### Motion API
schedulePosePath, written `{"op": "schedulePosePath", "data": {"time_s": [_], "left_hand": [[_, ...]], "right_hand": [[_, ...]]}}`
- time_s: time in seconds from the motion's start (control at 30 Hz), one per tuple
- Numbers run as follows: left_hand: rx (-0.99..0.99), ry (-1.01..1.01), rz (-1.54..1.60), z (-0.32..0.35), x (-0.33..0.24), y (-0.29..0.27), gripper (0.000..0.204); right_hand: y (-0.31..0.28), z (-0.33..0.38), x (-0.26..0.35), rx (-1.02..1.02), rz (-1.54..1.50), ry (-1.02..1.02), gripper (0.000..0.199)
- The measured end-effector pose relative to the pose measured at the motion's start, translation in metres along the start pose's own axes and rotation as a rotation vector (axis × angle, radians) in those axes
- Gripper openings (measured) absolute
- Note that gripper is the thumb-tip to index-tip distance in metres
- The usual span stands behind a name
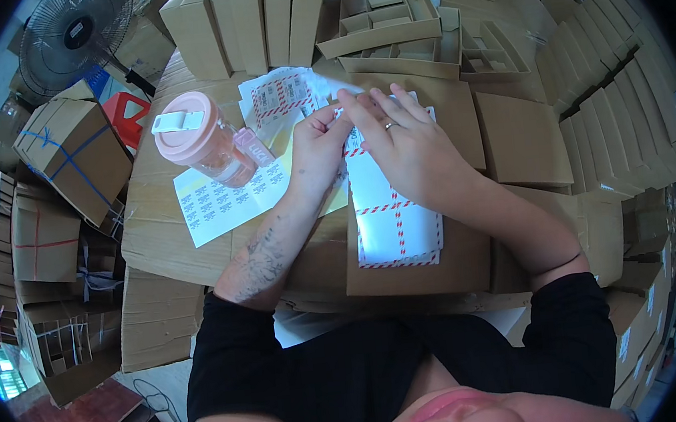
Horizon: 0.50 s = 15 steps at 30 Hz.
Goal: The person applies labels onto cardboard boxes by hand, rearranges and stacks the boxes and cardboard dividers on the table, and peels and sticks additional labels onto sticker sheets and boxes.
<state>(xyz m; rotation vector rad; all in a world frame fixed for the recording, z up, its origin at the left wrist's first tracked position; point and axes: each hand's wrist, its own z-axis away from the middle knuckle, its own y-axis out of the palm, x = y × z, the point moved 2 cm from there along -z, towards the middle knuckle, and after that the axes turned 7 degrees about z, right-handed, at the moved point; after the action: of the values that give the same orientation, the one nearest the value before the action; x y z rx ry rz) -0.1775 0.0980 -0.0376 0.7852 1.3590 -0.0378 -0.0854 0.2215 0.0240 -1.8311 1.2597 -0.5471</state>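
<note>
Near the person's chest lies a big brown box (470,256); what it holds does not show. Past it sit open brown trays (379,41), split up inside by little walls. White sheets (392,234) with red stripes lie on the box, partly under the right hand (408,144). That hand's fingers stretch out over the left hand (320,144), whose fingers curl close. I cannot tell if either grips anything. Off left stands a clear cup (212,146) with a pink lid.

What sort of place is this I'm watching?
Likely a packing corner of a storeroom or small warehouse: rows of cardboard boxes at the right, red-and-white-edged labels under the right hand, and divided trays at the back.
</note>
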Motion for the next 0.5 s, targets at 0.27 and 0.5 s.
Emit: {"op": "schedulePosePath", "data": {"time_s": [0.27, 0.5], "left_hand": [[0.069, -0.117, 0.211, -0.002, 0.001, -0.005, 0.027], [0.230, -0.550, 0.368, 0.002, -0.008, -0.008, 0.038]], "right_hand": [[-0.006, -0.004, -0.006, -0.084, -0.028, 0.051, 0.056], [-0.003, -0.003, -0.011, -0.156, -0.147, -0.003, 0.045]]}}
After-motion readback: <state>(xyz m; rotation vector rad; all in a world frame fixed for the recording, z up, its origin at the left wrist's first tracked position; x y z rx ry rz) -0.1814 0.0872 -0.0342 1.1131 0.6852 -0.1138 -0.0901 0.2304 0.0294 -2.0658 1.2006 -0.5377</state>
